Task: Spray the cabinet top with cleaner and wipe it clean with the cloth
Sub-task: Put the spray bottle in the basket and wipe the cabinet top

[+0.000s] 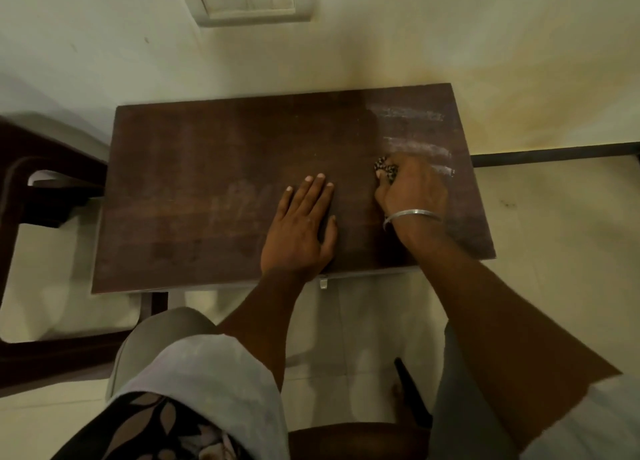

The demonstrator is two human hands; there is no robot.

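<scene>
Our right hand [410, 189] grips the bunched patterned cloth [385, 171] against the brown cabinet top [194, 196], white streaks [417, 146] just beyond it; beside it our left hand [300, 226] lies flat, fingers straight.

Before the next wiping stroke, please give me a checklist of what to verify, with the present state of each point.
1. Cloth gripped firmly: ok, the right hand has its fingers curled round it.
2. Cloth down on the cabinet top: ok, it appears pressed to the wood.
3. Left hand out of the stroke's path: ok, it lies flat on the top, beside the right hand and apart from it.
4. White streaks removed: not ok, they show at the far right of the top.
5. Spray bottle within reach: cannot tell, none is in view.
6. Surface wet enough: cannot tell.
</scene>
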